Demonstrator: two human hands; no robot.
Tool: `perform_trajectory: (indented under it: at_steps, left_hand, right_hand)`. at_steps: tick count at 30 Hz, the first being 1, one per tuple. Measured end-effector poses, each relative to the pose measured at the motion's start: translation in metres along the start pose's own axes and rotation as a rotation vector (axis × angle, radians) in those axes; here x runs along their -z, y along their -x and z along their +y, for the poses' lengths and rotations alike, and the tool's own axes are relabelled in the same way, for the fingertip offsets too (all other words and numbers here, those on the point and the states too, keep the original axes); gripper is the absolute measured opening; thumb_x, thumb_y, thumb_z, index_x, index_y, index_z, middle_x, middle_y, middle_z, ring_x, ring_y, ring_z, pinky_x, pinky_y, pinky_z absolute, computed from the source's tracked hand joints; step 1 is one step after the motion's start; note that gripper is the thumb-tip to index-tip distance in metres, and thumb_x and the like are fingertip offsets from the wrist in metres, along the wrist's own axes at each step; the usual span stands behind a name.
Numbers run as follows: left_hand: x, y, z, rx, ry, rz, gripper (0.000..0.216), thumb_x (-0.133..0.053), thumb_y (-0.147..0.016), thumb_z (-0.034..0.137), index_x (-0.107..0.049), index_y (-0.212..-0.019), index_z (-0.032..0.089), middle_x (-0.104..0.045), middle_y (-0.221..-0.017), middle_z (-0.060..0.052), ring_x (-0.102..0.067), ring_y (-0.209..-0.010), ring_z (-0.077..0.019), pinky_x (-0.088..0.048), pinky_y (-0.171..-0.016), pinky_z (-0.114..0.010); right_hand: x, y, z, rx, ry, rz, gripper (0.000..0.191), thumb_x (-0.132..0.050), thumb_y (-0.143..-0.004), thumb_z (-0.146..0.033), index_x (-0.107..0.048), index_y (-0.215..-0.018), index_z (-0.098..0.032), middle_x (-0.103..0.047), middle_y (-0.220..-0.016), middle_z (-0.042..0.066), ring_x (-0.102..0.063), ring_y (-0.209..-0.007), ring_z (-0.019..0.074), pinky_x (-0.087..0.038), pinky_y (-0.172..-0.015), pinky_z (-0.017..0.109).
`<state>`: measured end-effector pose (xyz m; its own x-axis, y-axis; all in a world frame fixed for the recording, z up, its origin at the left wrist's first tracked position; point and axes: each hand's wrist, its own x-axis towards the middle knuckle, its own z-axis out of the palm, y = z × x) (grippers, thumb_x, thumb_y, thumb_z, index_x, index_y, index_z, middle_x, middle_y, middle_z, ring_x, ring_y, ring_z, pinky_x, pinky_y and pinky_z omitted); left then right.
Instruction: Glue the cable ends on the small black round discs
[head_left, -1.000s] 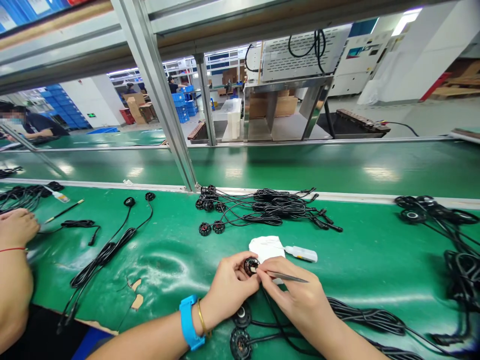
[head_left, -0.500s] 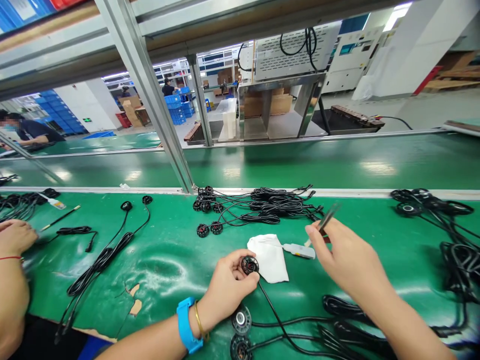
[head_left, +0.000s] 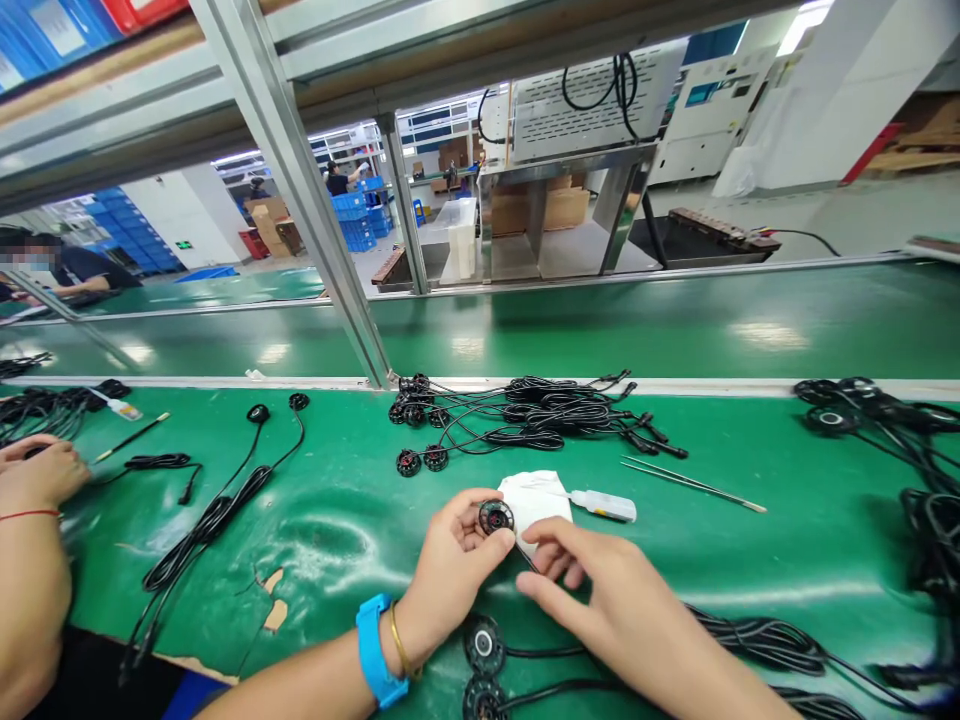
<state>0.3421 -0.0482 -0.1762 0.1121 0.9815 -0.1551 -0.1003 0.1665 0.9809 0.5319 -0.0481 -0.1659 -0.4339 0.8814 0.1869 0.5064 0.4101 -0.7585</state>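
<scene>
My left hand [head_left: 465,555] is closed round the rim of a small round black part [head_left: 496,517] with a cable, its open face turned up. Just to the right, my right hand [head_left: 581,575] has its thumb and curled fingers apart, close to the cable below the part; nothing shows between them. Behind both hands lies a white cloth [head_left: 536,490], partly covered by them. A small white bottle with a thin tip [head_left: 606,505] rests beside the cloth. Metal tweezers [head_left: 694,484] lie on the green mat, farther right.
Bundled black cables with round heads [head_left: 532,415] lie behind the cloth, with more coils [head_left: 757,635] under my right forearm. Two round parts [head_left: 484,643] sit near the front edge. A co-worker's hand [head_left: 41,470] is at the left. A metal post [head_left: 300,200] rises behind the mat.
My right hand has put the tweezers down on the mat and moved left and nearer, beside the round part. My left hand still holds that part in about the same place.
</scene>
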Motion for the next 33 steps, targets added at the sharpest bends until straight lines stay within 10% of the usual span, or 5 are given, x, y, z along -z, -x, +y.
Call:
perform_trajectory:
  at_steps: [22, 28, 33]
  left_hand:
    - [0.007, -0.002, 0.000, 0.073, 0.085, -0.135, 0.030, -0.075, -0.083, 0.037, -0.060, -0.099, 0.015, -0.067, -0.073, -0.001, -0.061, -0.064, -0.0123, -0.048, -0.056, -0.022]
    - [0.014, 0.003, 0.010, -0.261, -0.351, -0.093, 0.035, -0.074, -0.083, 0.014, -0.064, -0.115, 0.024, -0.068, -0.115, -0.004, -0.062, -0.106, -0.0196, -0.047, -0.097, -0.035]
    - [0.014, 0.002, 0.011, -0.566, -0.541, -0.120, 0.035, -0.074, -0.084, 0.013, -0.068, -0.115, 0.027, -0.071, -0.112, -0.003, -0.061, -0.108, -0.0210, -0.047, -0.098, -0.037]
  right_hand:
    - [-0.007, 0.002, 0.000, -0.152, -0.168, 0.058, 0.033, -0.047, -0.098, -0.041, -0.064, -0.077, -0.022, -0.045, -0.058, -0.005, -0.040, -0.052, 0.0122, -0.031, -0.050, 0.024]
    - [-0.013, 0.006, 0.001, 0.251, 0.220, 0.362, 0.013, -0.056, -0.096, -0.020, -0.063, -0.086, -0.020, -0.057, -0.069, -0.002, -0.051, -0.058, 0.0120, -0.036, -0.059, 0.025]
    - [-0.016, 0.010, -0.004, 0.412, 0.366, 0.439, 0.011, -0.057, -0.095, -0.012, -0.062, -0.087, -0.018, -0.059, -0.070, 0.000, -0.054, -0.063, 0.0140, -0.034, -0.063, 0.028]
